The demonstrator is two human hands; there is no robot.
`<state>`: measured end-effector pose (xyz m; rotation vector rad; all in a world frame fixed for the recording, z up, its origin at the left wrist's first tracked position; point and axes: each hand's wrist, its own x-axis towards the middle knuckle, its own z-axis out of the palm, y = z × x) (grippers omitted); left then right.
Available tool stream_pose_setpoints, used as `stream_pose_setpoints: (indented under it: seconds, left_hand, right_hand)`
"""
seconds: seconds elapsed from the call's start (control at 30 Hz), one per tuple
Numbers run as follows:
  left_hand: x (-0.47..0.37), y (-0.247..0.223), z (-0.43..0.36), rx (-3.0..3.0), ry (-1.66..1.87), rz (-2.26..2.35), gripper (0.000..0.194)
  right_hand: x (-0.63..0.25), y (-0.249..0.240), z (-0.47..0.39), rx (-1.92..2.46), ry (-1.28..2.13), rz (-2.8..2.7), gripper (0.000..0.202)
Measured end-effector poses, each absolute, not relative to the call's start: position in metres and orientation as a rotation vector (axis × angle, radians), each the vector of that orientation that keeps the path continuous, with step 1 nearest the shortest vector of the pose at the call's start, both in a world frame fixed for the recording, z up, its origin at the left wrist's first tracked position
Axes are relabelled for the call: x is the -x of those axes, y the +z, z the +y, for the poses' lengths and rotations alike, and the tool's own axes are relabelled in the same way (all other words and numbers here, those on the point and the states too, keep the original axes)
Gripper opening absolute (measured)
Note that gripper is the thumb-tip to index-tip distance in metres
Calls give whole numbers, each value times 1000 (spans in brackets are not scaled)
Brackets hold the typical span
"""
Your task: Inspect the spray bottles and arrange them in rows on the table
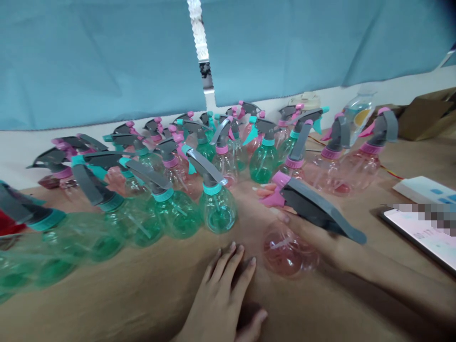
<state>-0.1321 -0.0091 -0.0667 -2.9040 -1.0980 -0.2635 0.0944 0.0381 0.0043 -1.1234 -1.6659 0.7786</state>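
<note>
My right hand [310, 232] is wrapped round the neck of a pink spray bottle [287, 259], below its grey head and pink trigger. That bottle leans slightly, and the hand partly hides its neck. Palm down on the brown tabletop [149, 304], my left hand [221, 289] lies with fingers stretched and thumb apart, holding nothing. Just beyond its fingertips stands a green spray bottle [219, 213] with a turquoise collar. More green spray bottles [178, 221] line up to the left.
Several pink and green spray bottles crowd the back, including a pink one [361, 166] at right. A lit phone [423, 235], a white box [423, 190], a clear plastic bottle [359, 111] and a cardboard box [425, 114] are on the right. Blue cloth [142, 57] hangs behind.
</note>
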Motion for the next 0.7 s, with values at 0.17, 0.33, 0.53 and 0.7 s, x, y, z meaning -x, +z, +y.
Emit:
stream_pose_setpoints:
  seconds: [0.17, 0.33, 0.53, 0.7]
  left_hand:
    - [133, -67, -8, 2879, -279, -1082, 65]
    - [133, -69, -8, 2851, -328, -1110, 62]
    - [133, -71, -7, 2830, -344, -1109, 60]
    - [133, -72, -6, 2814, -337, -1093, 59]
  right_hand:
    - [-96, 9, 36, 1127, 785, -1693, 27]
    - [-98, 17, 35, 1110, 785, -1694, 15]
    - [-100, 18, 38, 1144, 771, -1675, 15]
    - [-98, 15, 41, 1131, 774, -1645, 16]
